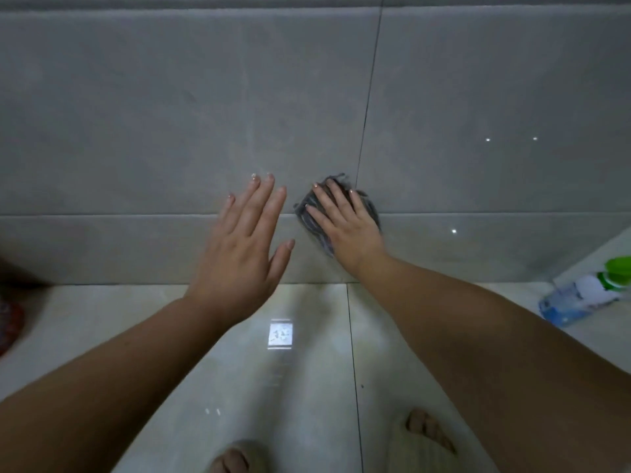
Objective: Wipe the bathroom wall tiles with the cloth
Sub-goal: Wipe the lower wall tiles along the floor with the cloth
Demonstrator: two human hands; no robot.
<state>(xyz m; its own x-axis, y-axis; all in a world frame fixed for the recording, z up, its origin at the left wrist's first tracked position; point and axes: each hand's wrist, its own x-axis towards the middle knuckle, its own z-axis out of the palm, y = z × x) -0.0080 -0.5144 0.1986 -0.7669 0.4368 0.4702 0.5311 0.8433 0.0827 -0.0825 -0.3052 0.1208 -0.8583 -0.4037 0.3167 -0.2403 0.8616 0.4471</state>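
Large grey wall tiles (211, 107) fill the upper half of the head view, split by a dark vertical joint and a horizontal joint low down. My right hand (345, 223) lies flat on a grey striped cloth (309, 204) and presses it against the wall just left of the vertical joint, across the horizontal joint. The cloth shows around the fingers and beside the palm; its middle is hidden under the hand. My left hand (246, 244) is spread flat near the wall to the left of the cloth, fingers apart, holding nothing.
A pale glossy floor (307, 387) meets the wall below the hands. A clear plastic bottle with a green cap (587, 291) lies at the right by a raised ledge. A red object (8, 327) sits at the left edge. My feet in sandals (426, 438) stand at the bottom.
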